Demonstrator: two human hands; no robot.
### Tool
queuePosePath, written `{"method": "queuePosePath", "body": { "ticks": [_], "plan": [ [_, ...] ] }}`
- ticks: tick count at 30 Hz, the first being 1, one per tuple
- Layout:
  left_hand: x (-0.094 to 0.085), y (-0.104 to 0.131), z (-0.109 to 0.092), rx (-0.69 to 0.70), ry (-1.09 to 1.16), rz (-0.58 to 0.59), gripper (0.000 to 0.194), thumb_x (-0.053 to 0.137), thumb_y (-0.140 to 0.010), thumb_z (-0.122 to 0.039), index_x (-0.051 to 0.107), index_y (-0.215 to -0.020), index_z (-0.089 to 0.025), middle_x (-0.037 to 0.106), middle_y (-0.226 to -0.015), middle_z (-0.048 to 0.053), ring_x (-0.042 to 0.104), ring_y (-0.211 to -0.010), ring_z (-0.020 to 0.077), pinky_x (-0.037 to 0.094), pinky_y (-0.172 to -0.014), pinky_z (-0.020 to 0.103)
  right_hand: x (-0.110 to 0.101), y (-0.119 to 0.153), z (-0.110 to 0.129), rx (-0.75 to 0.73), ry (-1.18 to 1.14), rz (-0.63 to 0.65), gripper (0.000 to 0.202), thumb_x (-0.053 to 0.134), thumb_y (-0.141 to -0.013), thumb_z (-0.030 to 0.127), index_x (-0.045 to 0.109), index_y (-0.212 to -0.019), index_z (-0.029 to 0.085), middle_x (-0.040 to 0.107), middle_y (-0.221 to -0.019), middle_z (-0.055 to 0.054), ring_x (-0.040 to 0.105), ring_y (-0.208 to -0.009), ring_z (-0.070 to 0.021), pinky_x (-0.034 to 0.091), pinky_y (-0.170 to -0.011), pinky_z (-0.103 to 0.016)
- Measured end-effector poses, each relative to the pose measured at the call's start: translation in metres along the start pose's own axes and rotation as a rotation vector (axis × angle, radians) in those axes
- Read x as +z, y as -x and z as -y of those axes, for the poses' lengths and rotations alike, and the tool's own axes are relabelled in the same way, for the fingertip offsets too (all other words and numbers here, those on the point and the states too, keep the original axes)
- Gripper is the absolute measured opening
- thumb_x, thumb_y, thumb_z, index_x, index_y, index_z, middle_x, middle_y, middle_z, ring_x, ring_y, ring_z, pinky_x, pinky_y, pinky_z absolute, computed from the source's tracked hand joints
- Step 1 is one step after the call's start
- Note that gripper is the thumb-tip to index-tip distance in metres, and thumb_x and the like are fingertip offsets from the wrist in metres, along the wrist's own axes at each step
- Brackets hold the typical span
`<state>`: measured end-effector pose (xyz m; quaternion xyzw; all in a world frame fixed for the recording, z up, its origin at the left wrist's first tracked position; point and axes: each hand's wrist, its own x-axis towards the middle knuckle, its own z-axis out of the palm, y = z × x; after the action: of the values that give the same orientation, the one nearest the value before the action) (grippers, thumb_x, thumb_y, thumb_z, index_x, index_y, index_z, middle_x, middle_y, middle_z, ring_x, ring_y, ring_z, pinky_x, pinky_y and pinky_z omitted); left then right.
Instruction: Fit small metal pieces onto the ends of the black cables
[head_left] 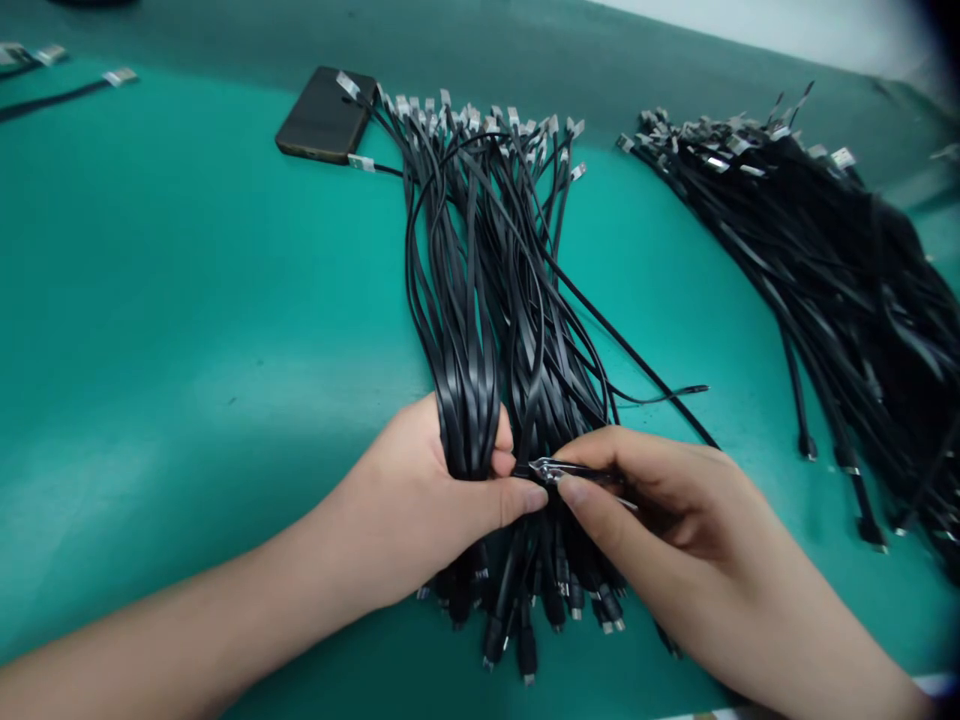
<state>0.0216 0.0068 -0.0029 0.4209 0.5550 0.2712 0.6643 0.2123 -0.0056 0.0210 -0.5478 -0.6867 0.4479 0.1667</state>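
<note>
across the green table (187, 300), the largest dark mass is the heap of black cables (847, 270) off to the right, well apart from both hands. nearer the middle lies the loose spread of cables (540, 330), its long axis running away from the person, the far end leaning a little left and the near ends passing under the hands. the left hand (405, 500) is closed around the left part of that spread, gripping the held bunch (469, 400) from its left side, with the thumb laid across the front. the right hand (697, 530) comes in from the right, its thumb and forefinger pinching a small shiny metal tool (551, 470); its exact kind is hard to tell. beyond the hands, at the far left of the spread, a dark phone (324, 118) lies flat. smallest of all is the gap that matters: the tool lies crosswise to the cables, its tip pointing left, right beside the left thumb and just right of the held bunch. so the left hand is the nearer to the bunch, wrapped on it, while the right meets it from the side; whether the tip touches a strand is unclear.
</note>
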Motion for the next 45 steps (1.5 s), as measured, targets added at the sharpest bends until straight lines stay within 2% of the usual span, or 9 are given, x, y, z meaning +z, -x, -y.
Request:
{"method": "queuePosePath", "body": {
  "ticks": [6, 10, 17, 22, 28, 32, 38, 41, 45],
  "plan": [
    [0.000, 0.000, 0.001, 0.003, 0.000, 0.000, 0.029, 0.079, -0.068, -0.023, 0.050, -0.072, -0.021, 0.047, -0.058, -0.010, 0.043, -0.052, 0.0075, 0.035, -0.048, 0.019, 0.001, -0.003, -0.002, -0.003, -0.026, -0.007, 0.022, 0.056, -0.099, 0.029, 0.067, -0.082, 0.022, 0.068, -0.072, 0.000, 0.053, -0.055, -0.0133, 0.036, -0.043, -0.026],
    [0.001, -0.001, 0.000, 0.016, 0.016, -0.010, 0.029, 0.079, -0.067, -0.020, 0.050, -0.070, -0.021, 0.047, -0.058, -0.011, 0.042, -0.052, 0.0072, 0.034, -0.048, 0.019, 0.001, -0.003, -0.004, -0.016, -0.060, -0.216, 0.014, 0.058, -0.099, 0.028, 0.070, -0.093, 0.023, 0.067, -0.071, 0.000, 0.059, -0.058, -0.0137, 0.040, -0.044, -0.024],
    [-0.002, -0.002, 0.004, 0.061, 0.023, 0.065, 0.030, 0.082, -0.069, -0.029, 0.053, -0.068, -0.020, 0.053, -0.060, -0.007, 0.048, -0.057, 0.0109, 0.038, -0.054, 0.024, 0.002, 0.000, -0.009, -0.290, -0.105, -0.392, 0.015, 0.055, -0.103, 0.020, 0.065, -0.108, 0.031, 0.067, -0.102, -0.001, 0.065, -0.090, -0.0148, 0.053, -0.073, -0.024],
    [-0.006, 0.001, 0.009, 0.163, 0.108, 0.125, 0.013, 0.062, -0.089, -0.031, 0.058, -0.084, -0.020, 0.065, -0.073, -0.002, 0.060, -0.070, 0.0157, 0.048, -0.071, 0.031, 0.001, 0.002, -0.012, -0.400, -0.095, -0.314, 0.017, 0.051, -0.103, 0.018, 0.062, -0.109, 0.029, 0.065, -0.103, -0.003, 0.063, -0.096, -0.0169, 0.052, -0.075, -0.027],
    [-0.010, 0.001, 0.009, 0.157, 0.175, 0.093, 0.017, 0.067, -0.084, -0.025, 0.068, -0.099, -0.019, 0.066, -0.076, -0.002, 0.063, -0.077, 0.0175, 0.048, -0.078, 0.031, 0.006, 0.000, -0.007, -0.280, -0.054, -0.066, 0.015, 0.048, -0.104, 0.025, 0.062, -0.108, 0.024, 0.070, -0.098, -0.005, 0.066, -0.088, -0.0204, 0.052, -0.066, -0.031],
    [-0.010, -0.002, 0.009, 0.170, 0.214, 0.122, 0.016, 0.073, -0.081, -0.027, 0.067, -0.092, -0.017, 0.064, -0.072, -0.003, 0.059, -0.070, 0.0150, 0.046, -0.072, 0.029, 0.006, -0.001, -0.006, -0.160, -0.052, 0.012, 0.020, 0.046, -0.104, 0.030, 0.064, -0.109, 0.021, 0.070, -0.091, -0.006, 0.063, -0.074, -0.0181, 0.049, -0.057, -0.029],
    [-0.007, -0.003, 0.009, 0.219, 0.214, 0.082, 0.014, 0.075, -0.078, -0.023, 0.062, -0.078, -0.017, 0.057, -0.067, -0.006, 0.052, -0.066, 0.0122, 0.042, -0.068, 0.026, 0.005, 0.003, -0.003, -0.209, -0.076, 0.098, 0.016, 0.054, -0.100, 0.022, 0.069, -0.105, 0.023, 0.066, -0.087, -0.001, 0.060, -0.071, -0.0139, 0.049, -0.063, -0.027],
    [-0.006, -0.003, 0.011, 0.193, 0.240, 0.068, 0.019, 0.075, -0.081, -0.030, 0.065, -0.090, -0.017, 0.060, -0.069, -0.005, 0.054, -0.066, 0.0126, 0.045, -0.068, 0.027, 0.009, -0.003, -0.003, -0.238, -0.174, 0.038, 0.016, 0.055, -0.098, 0.019, 0.070, -0.103, 0.022, 0.065, -0.082, 0.000, 0.060, -0.064, -0.0122, 0.049, -0.060, -0.026],
    [-0.008, -0.006, 0.016, 0.166, 0.254, 0.143, 0.026, 0.079, -0.078, -0.031, 0.064, -0.094, -0.017, 0.065, -0.070, -0.004, 0.060, -0.066, 0.0135, 0.049, -0.070, 0.028, 0.012, -0.014, -0.006, -0.254, -0.275, -0.197, 0.015, 0.055, -0.099, 0.025, 0.068, -0.105, 0.019, 0.066, -0.082, -0.002, 0.064, -0.064, -0.0138, 0.054, -0.059, -0.028]
  ]
}}
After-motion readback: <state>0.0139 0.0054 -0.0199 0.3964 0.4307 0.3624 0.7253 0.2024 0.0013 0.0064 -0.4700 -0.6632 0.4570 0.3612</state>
